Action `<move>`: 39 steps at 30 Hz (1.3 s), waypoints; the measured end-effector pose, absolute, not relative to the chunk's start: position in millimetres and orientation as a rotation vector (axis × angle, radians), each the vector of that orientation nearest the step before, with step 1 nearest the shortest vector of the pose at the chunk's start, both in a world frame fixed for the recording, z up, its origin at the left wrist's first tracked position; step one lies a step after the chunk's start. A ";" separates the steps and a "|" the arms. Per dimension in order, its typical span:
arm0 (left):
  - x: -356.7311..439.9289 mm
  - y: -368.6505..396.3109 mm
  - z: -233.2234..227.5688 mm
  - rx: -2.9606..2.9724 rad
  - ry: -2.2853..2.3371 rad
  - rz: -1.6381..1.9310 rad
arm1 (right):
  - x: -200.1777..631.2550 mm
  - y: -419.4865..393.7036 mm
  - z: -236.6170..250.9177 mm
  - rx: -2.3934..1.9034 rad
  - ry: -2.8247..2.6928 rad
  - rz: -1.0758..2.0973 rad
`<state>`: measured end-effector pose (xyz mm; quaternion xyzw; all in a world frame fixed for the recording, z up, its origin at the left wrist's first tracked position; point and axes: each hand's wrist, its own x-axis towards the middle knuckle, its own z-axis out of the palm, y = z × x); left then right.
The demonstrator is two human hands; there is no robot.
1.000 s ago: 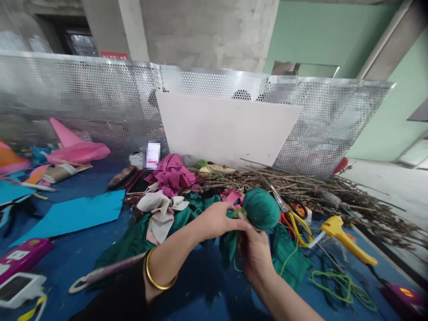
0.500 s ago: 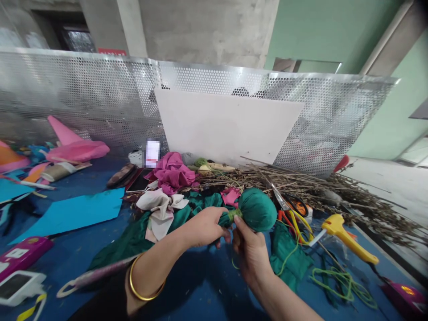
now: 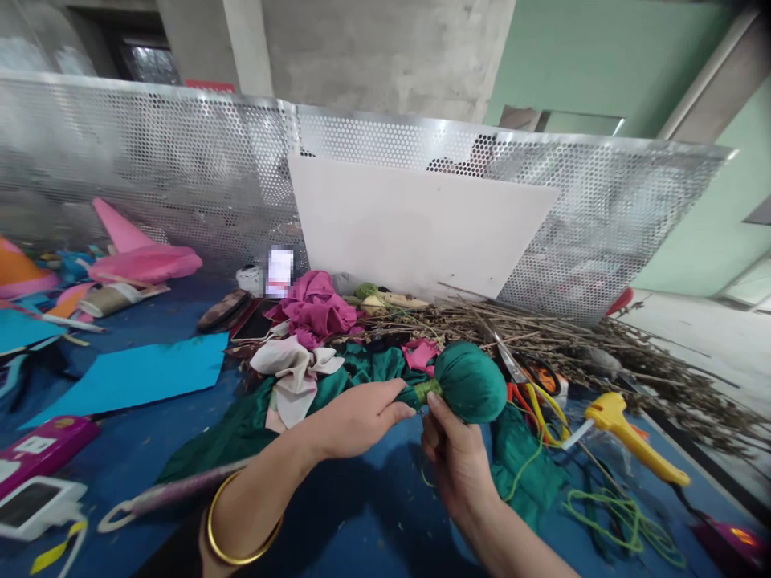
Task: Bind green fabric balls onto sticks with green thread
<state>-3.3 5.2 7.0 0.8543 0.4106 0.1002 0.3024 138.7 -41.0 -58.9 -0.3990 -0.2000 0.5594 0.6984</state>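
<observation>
A round ball wrapped in dark green cloth (image 3: 470, 383) is held up over the table, its neck bound with light green cord (image 3: 428, 391). My right hand (image 3: 458, 449) is closed at the neck, thumb pressed against the cord just beneath the ball. On the other side, my left hand (image 3: 361, 416) is closed round the gathered green cloth tail; its lower fingers are hidden. A gold bangle (image 3: 214, 534) circles my left wrist. Loose green cloth (image 3: 521, 457) lies right of my right hand, and a beige cloth (image 3: 295, 373) lies beyond my left forearm.
Dry twigs (image 3: 542, 329) spread along the back right, with scissors (image 3: 506, 353) on them. A yellow glue gun (image 3: 638, 441) and tangled green cord (image 3: 626, 518) lie right. Blue sheet (image 3: 144, 373) and pink cloth (image 3: 319, 305) lie left. A white board (image 3: 422, 225) leans on a perforated screen.
My left hand has shifted slightly back along the cloth tail, its fingers drawn away from the cord. The right hand keeps its hold at the neck. The view has shifted slightly.
</observation>
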 end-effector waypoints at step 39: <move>-1.7 -10.9 -2.9 2.529 1.464 0.320 | 145.6 -57.4 -60.4 -1.431 -1.890 0.090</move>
